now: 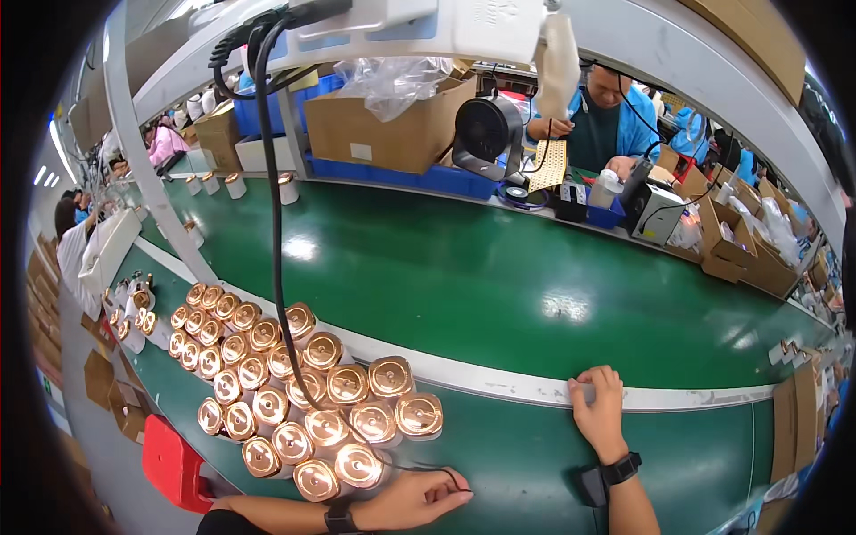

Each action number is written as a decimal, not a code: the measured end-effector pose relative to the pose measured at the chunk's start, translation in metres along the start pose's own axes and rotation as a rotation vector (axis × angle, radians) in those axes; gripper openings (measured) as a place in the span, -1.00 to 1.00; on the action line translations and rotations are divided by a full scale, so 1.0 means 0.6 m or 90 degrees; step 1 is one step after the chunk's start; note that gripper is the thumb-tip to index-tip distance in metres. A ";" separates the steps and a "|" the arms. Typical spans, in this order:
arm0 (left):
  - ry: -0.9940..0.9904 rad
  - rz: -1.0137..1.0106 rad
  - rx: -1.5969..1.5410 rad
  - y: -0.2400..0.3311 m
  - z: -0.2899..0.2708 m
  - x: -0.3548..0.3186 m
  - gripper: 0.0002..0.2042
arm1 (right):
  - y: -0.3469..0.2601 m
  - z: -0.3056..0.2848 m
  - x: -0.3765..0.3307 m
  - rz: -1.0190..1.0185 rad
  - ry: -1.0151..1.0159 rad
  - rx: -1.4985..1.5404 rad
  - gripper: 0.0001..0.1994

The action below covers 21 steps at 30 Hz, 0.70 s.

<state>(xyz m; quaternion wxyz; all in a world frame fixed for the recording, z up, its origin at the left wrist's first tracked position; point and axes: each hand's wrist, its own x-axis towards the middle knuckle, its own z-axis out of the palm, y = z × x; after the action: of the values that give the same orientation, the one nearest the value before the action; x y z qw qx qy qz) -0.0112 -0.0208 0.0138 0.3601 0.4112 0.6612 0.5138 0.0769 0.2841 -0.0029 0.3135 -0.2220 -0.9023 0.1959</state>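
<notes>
**Hands at the edge of the green belt, copper-topped cups massed to one side**

The green conveyor belt (464, 276) runs across the view, edged on the near side by a pale strip (499, 385). The right hand (599, 408) rests on that strip, fingers curled down onto it with nothing visibly held; a dark watch sits on the wrist. The left hand (412, 499) lies on the green work surface on the near side of the strip, fingers loosely bent, its fingertips on a thin black cable (275, 223) that hangs down from overhead and trails across the surface; I cannot tell whether the fingers pinch the cable or merely touch it.

The cluster of copper-topped cups (303, 392) stands packed close on the near side of the strip, just beside the left hand, its nearest cups almost touching the wrist. A red stool (171, 464) sits beyond the surface's edge, near the cluster.

Across the belt, a black fan (486, 134) and cardboard boxes (392, 125) stand along the far side, where a person in a blue jacket (615, 116) works.
</notes>
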 end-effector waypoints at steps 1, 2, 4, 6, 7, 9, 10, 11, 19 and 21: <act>0.005 0.011 -0.007 -0.007 -0.002 -0.004 -0.83 | -0.008 0.005 0.005 -0.001 -0.005 0.015 -0.87; -0.008 -0.007 -0.035 -0.007 -0.004 -0.011 -0.81 | -0.006 0.007 0.004 -0.019 0.007 0.008 -0.87; 0.011 0.015 -0.032 0.000 0.002 -0.005 -0.80 | 0.014 0.001 -0.010 -0.026 0.009 0.009 -0.87; -0.016 0.056 -0.017 -0.007 0.007 0.006 -0.79 | 0.016 -0.018 -0.018 0.003 -0.006 0.012 -0.87; 0.017 0.051 -0.011 -0.007 0.007 0.006 -0.79 | 0.019 -0.018 -0.023 0.025 -0.009 0.011 -0.87; -0.028 0.095 0.008 -0.006 0.003 0.009 -0.79 | 0.026 -0.008 -0.024 0.014 0.013 0.022 -0.87; -0.040 0.080 -0.010 0.001 0.000 0.003 -0.80 | 0.015 -0.011 -0.025 0.033 0.002 0.033 -0.87; -0.029 0.074 -0.008 0.003 -0.001 0.000 -0.80 | 0.009 -0.008 -0.022 0.027 -0.005 0.041 -0.87; -0.069 0.013 -0.048 0.003 0.000 0.000 -0.83 | 0.014 -0.006 -0.018 0.011 -0.014 0.042 -0.89; -0.052 0.024 -0.046 0.003 -0.001 0.002 -0.83 | 0.017 -0.006 -0.016 0.011 -0.016 0.040 -0.89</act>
<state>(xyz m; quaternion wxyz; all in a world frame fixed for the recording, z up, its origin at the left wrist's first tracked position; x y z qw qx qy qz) -0.0118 -0.0193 0.0158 0.3914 0.4309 0.6191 0.5271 0.0891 0.2885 -0.0099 0.3076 -0.2173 -0.8974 0.2297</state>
